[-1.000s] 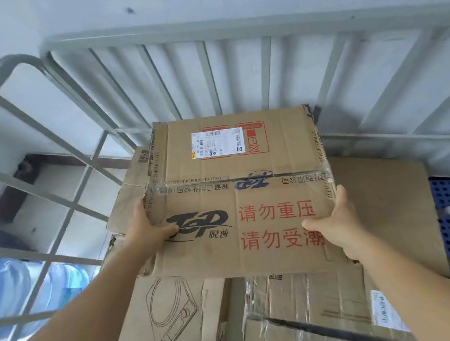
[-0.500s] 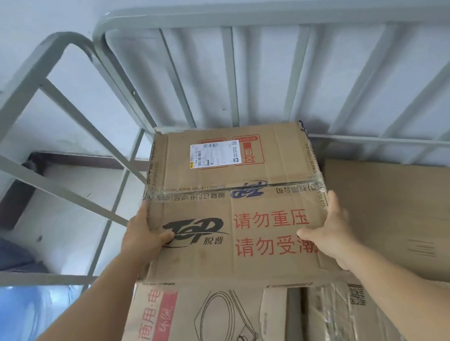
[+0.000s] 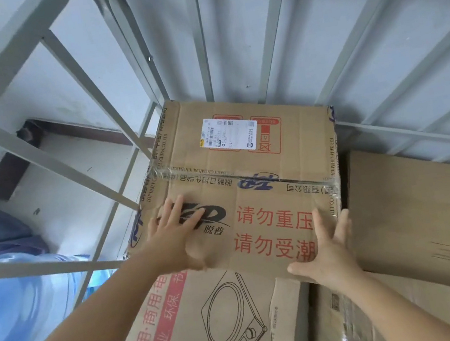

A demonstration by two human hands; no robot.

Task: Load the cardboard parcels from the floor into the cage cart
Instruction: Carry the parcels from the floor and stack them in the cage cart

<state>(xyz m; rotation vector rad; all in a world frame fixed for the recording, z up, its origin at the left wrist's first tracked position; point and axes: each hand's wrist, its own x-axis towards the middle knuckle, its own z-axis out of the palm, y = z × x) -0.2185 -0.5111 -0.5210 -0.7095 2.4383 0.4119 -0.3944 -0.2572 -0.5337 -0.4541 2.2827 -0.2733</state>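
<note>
Head view: the parcel (image 3: 237, 186) sits in the cage cart (image 3: 266, 47), far-left corner, on top of a cooker box (image 3: 199, 320) and just beside a plain box (image 3: 423, 213). Left hand (image 3: 175, 236) lies flat with straight fingers on its top; right hand (image 3: 328, 254) is spread against the near-right corner, gripping nothing. The risk (red print suggests fragile contents): its near edge seems to overhang the gap between boxes below, so a hard shove could tip it.
</note>
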